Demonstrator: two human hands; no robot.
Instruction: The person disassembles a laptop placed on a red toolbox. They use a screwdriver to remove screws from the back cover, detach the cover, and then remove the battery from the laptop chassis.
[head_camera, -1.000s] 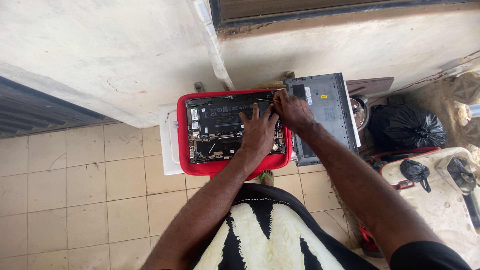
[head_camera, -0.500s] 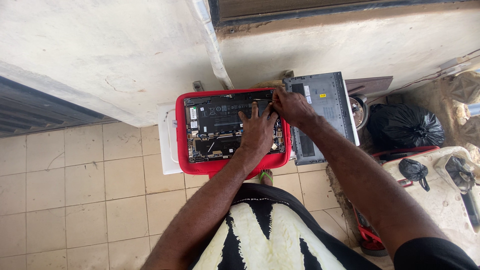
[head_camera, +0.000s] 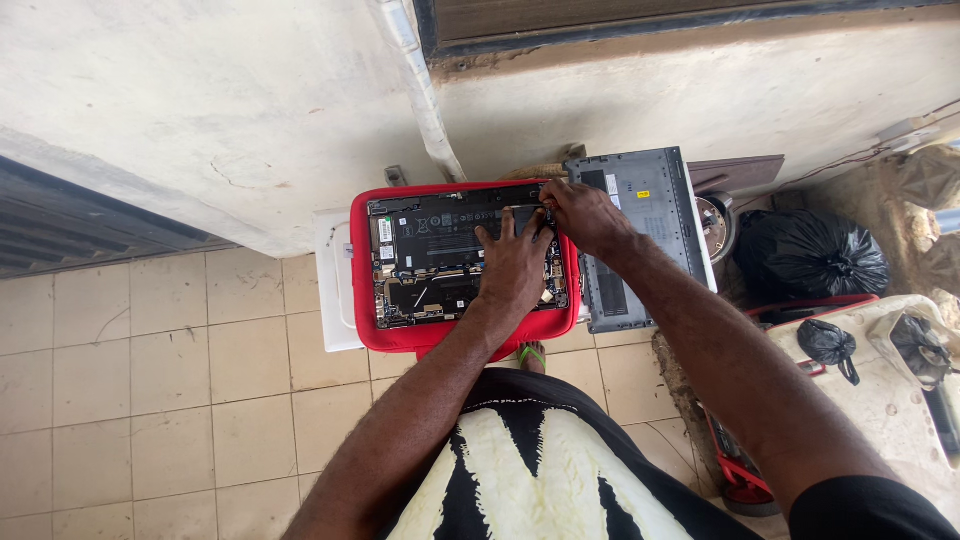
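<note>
While the opened laptop (head_camera: 440, 255) lies bottom-up on a red sleeve (head_camera: 400, 338), itself on a white tabletop (head_camera: 335, 300) against the wall (head_camera: 180, 110), little change is seen over the last second. The removed grey bottom cover (head_camera: 645, 235) is parked just right of it, touching the sleeve edge. Black bags (head_camera: 810, 250) are seen further right. Left hand (head_camera: 515, 265) is laid flat, fingers spread, on the board's right half, in the same place as a second ago. Right hand (head_camera: 585, 215) has been shifted slightly; fingertips are pinched together at the top right corner. What is pinched cannot be told – too small. Judged: part held steady, fine work at that corner ongoing.
</note>
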